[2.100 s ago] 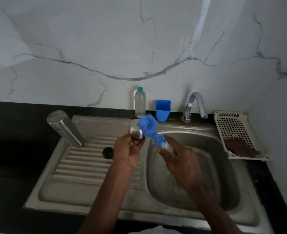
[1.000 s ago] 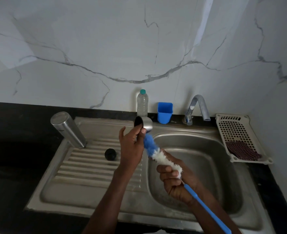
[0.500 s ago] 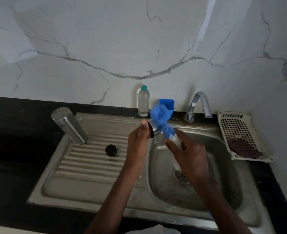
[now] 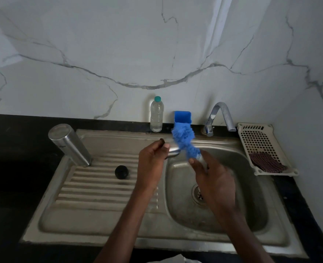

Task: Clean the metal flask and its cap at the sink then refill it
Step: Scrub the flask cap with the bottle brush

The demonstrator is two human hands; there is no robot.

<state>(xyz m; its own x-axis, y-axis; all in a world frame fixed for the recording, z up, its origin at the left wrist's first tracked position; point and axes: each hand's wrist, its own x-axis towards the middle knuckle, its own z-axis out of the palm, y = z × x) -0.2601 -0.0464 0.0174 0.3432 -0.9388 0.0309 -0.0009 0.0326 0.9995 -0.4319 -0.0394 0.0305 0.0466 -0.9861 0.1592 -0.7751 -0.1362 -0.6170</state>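
The small round steel cap (image 4: 173,151) is gripped in the left hand (image 4: 153,166), held over the ridge between drainboard and basin of the steel sink (image 4: 92,221). The right hand (image 4: 213,179) is closed around the handle of a fluffy blue bottle brush (image 4: 184,140), whose bristles touch the cap. The tall cylindrical metal flask (image 4: 69,145) stands upside down at the drainboard's far left corner, a small black round stopper (image 4: 121,172) near it. Along the sink's far edge stand a clear plastic water bottle (image 4: 156,115), a blue plastic cup (image 4: 182,117) and a chrome tap (image 4: 220,116).
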